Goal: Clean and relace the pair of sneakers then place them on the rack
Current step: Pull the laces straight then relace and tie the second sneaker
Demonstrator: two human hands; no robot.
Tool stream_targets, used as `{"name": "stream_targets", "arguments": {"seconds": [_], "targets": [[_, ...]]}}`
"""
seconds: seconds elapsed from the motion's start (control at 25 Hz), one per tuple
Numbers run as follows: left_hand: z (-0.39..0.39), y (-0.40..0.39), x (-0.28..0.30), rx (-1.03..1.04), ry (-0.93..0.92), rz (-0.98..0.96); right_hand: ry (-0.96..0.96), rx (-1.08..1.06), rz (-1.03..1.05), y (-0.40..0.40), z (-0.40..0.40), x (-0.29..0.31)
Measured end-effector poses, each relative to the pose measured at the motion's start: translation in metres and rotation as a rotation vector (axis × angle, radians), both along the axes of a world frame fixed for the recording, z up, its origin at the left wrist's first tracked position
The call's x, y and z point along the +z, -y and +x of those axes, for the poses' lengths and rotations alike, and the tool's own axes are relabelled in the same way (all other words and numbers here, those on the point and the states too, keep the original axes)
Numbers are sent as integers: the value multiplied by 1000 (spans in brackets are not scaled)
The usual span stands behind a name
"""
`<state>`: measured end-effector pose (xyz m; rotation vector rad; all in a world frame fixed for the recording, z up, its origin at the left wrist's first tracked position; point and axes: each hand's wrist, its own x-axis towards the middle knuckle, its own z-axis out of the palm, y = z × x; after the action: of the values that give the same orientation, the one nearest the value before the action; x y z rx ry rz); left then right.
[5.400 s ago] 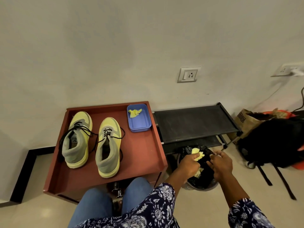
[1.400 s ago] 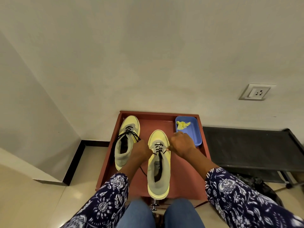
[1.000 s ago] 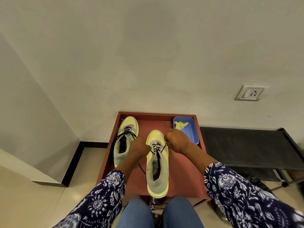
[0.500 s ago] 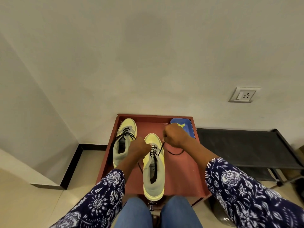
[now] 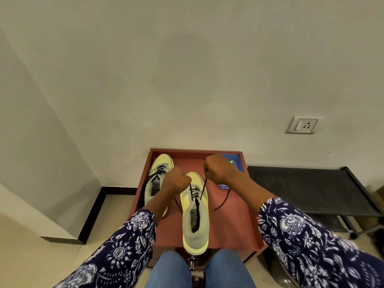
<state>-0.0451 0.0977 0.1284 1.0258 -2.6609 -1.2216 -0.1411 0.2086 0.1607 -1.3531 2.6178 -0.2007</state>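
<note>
Two yellow sneakers sit on one red bench (white wall behind). Left hand and right hand each pinch a black lace end.

matt cloth sneaker, matt black rack, glossy floor

Red-brown tabletop with raised rim carried two yellow sneakers: left one, nearer one; blue tray at far right corner.
</note>
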Motion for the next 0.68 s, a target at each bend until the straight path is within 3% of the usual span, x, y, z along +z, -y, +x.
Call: {"name": "stream_targets", "arguments": {"seconds": [0.32, 0.68], "targets": [[7, 10, 11, -16, -89, 101, -46, 41, -69, 7, 8, 13], [4, 0, 12, 84, -273, 512, -42, -12, -98, 7, 9, 17]]}}
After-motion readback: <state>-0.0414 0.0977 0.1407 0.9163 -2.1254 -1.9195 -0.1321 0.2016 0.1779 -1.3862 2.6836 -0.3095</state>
